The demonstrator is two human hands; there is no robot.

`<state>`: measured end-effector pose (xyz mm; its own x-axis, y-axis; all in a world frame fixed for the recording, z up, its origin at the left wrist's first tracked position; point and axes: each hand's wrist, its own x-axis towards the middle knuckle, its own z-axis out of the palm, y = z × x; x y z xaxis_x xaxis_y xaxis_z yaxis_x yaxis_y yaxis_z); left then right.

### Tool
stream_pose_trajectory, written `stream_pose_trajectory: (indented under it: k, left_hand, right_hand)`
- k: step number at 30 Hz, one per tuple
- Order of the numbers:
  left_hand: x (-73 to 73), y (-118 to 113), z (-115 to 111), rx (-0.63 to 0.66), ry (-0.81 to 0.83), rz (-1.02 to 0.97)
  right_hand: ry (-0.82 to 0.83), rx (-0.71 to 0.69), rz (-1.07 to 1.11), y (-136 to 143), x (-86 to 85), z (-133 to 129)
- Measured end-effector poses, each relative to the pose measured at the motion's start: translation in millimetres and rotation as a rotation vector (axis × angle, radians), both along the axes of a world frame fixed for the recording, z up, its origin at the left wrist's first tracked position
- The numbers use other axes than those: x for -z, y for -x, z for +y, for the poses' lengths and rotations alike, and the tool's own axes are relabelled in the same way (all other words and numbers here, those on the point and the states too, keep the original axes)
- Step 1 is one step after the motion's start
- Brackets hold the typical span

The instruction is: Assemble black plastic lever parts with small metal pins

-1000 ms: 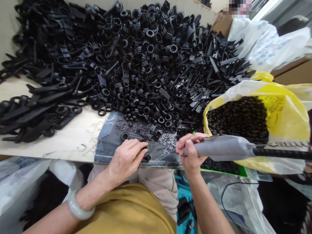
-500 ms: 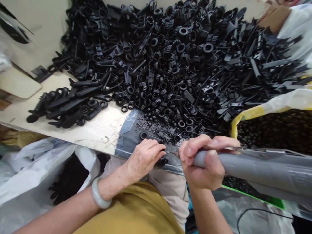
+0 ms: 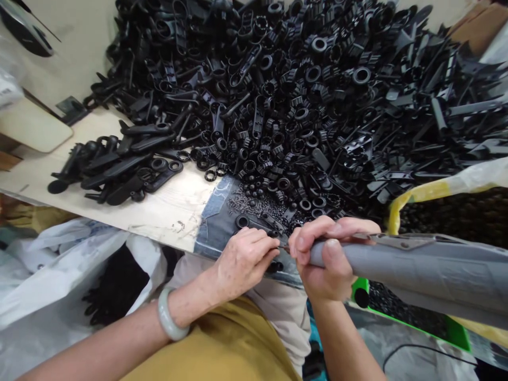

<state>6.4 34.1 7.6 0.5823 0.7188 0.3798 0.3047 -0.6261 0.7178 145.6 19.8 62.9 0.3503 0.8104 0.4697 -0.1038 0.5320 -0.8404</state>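
Observation:
My right hand is wrapped round a grey power screwdriver, its tip pointing left. The tip reaches the fingertips of my left hand, which are pinched together; what they hold is too small and hidden to name. Beneath the hands lies a denim cloth at the table's front edge. A black part with a ring end rests on the cloth just behind my left hand. Tiny screws are scattered a bit farther back.
A large heap of black plastic parts covers the table's back. A smaller group of black handles lies at left on the pale tabletop. A green-edged tray and a yellow-edged bag stand at right, white bags at left.
The screwdriver tip and my left fingertips have come closer together. The view has shifted a little, and more of the green tray shows under the screwdriver.

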Motion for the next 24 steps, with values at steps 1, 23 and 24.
stream_pose_trajectory:
  k: [1, 23, 24]
  left_hand:
    - [-1.1, -0.7, -0.2, -0.006, 0.020, -0.003]
    - [-2.1, 0.5, 4.9, 0.042, 0.076, 0.022]
    - [-1.7, 0.4, 5.8, 0.039, 0.055, 0.027]
  right_hand:
    - [-0.002, 0.005, 0.000, 0.1, 0.3, 0.2]
    - [0.070, -0.040, -0.110, 0.1, 5.0, 0.4]
    - [0.081, -0.046, -0.118, 0.4, 7.4, 0.9]
